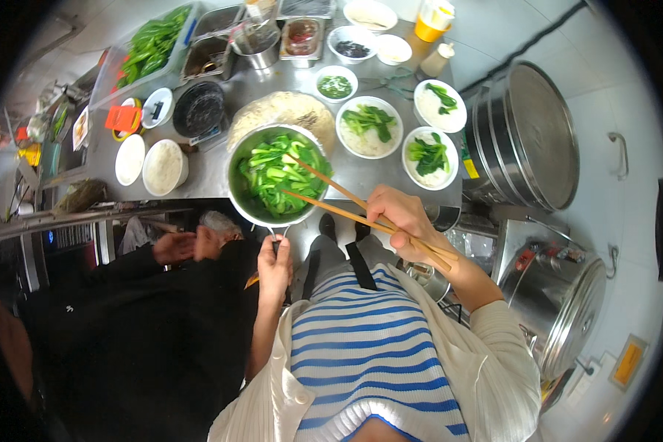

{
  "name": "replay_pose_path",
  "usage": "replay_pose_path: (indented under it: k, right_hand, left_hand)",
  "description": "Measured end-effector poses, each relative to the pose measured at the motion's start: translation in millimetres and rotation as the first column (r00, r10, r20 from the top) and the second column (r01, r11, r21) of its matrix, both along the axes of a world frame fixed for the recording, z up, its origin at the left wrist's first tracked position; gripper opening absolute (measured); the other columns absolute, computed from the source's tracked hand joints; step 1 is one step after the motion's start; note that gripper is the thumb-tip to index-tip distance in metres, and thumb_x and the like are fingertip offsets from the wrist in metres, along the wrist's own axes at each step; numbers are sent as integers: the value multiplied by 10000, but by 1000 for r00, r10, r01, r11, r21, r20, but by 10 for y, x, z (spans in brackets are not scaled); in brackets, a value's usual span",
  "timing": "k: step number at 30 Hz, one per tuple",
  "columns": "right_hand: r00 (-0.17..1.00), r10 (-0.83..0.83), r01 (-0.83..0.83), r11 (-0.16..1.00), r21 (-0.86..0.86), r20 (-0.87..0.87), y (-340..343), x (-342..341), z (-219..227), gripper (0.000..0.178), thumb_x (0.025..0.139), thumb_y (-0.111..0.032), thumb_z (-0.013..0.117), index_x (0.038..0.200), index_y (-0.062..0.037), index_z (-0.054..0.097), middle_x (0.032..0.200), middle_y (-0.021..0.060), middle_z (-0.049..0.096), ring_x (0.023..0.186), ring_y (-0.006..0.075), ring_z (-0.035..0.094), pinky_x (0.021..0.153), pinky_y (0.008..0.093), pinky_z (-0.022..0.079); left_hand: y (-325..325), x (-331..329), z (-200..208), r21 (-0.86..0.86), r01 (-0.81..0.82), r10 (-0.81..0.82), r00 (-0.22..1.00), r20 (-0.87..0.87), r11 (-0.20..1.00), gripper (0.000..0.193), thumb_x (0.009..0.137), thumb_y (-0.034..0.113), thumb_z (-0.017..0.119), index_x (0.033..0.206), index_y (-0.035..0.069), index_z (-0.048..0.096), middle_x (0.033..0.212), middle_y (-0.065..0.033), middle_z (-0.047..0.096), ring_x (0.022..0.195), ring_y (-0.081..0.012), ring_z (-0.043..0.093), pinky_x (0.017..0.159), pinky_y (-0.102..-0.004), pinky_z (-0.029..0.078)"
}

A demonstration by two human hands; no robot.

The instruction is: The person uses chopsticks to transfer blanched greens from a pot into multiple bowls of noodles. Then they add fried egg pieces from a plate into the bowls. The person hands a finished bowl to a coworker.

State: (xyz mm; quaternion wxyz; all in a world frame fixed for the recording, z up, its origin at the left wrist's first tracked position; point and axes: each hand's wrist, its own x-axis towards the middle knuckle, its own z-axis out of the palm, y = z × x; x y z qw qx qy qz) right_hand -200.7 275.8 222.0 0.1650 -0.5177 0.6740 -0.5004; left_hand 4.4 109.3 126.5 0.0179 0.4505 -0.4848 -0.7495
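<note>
My left hand (274,267) is closed round the handle of a metal pot (237,193), which I hold at the table's front edge. Chopped leafy greens (276,171) fill the pot. Long wooden chopsticks (353,215) are gripped in my right hand (401,215), their tips among the greens. To the right of the pot stand three white bowls of rice topped with greens: one nearest the pot (370,140), one at the front right (429,160) and one behind it (442,103).
Two bowls of plain rice (165,168) (130,160) stand at the left. Behind lie a small bowl of chopped greens (335,85), metal containers (302,40) and a clear bin of green peppers (151,48). Large steel steamers (527,136) flank the right. A person in black (140,339) stands close on my left.
</note>
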Motion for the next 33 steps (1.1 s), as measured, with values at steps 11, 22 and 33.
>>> replay_pose_path:
  k: [11, 22, 33]
  right_hand:
    - [970, -5, 10, 1000, 21, -245, -568, -33, -19, 543, 869, -591, 465, 781, -57, 506, 671, 79, 537, 554, 260, 584, 466, 341, 433]
    - [928, -186, 181, 982, 44, 324, -641, -189, -550, 288, 958, -188, 509, 719, -27, 497, 572, 46, 489, 512, 96, 472, 447, 285, 354]
    - [861, 140, -119, 990, -75, 489, -635, -602, -671, 491, 982, -443, 367, 795, -11, 504, 723, 93, 550, 539, 87, 450, 494, 207, 365]
  left_hand:
    - [37, 85, -141, -278, 11, -9, 1000, 8, 960, 159, 939, 199, 539, 937, 44, 503, 627, 36, 423, 556, -52, 367, 493, -236, 323]
    - [242, 51, -39, -328, -20, 73, 986, 152, 945, 130, 933, 167, 546, 940, 41, 517, 585, 32, 436, 514, -45, 371, 464, -234, 315]
    - [414, -50, 37, -335, -177, 236, 961, 145, 925, 154, 926, 186, 545, 924, 34, 521, 602, 20, 448, 549, -71, 402, 509, -248, 350]
